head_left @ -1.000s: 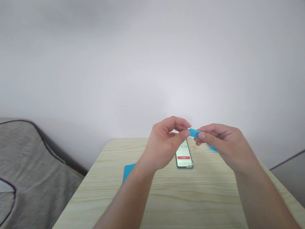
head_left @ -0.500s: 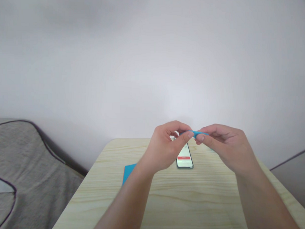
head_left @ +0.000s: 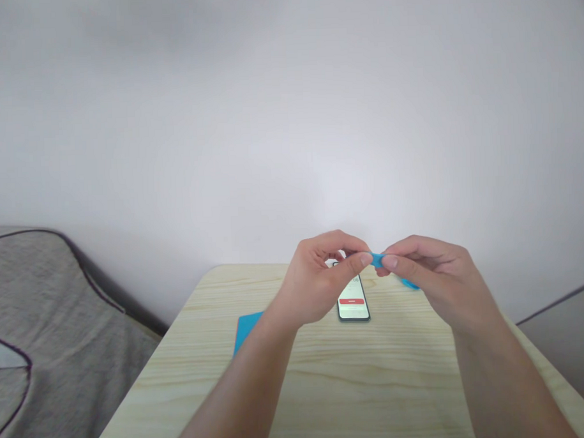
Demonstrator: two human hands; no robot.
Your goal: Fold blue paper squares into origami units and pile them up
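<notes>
A small piece of folded blue paper is pinched between my two hands, above the far part of the table. My left hand grips its left end between thumb and forefinger. On the other end, the thumb and fingers of my right hand are closed. Most of the paper is covered by the fingertips, so its full shape is hidden. Below and behind the left fingers lies a phone, its lit screen showing a red bar. Another bit of blue shows just under my right hand, partly covered by it.
The pale wooden table stands against a white wall. A flat blue sheet lies on the table, partly behind my left forearm. Grey fabric with dark piping is at the left, beside the table.
The blue paper between my fingers has tilted and now shows a shorter, broader face. More blue shows below my right hand. Both hands stay nearly in place.
</notes>
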